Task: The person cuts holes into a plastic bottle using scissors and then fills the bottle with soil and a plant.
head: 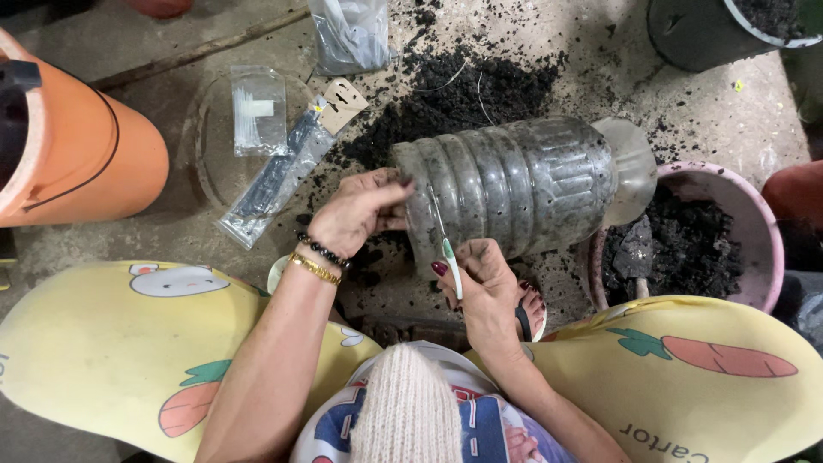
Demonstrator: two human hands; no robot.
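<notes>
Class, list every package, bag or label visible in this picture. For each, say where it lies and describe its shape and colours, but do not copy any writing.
Small clear packet: flat rectangle, pale contents, on the floor upper left.
Long clear packet: narrow, dark contents, tan card header, lying diagonally left of the left hand.
Clear plastic bag: crumpled, greyish, top centre by spilled soil.
No signs or screens are visible.
</notes>
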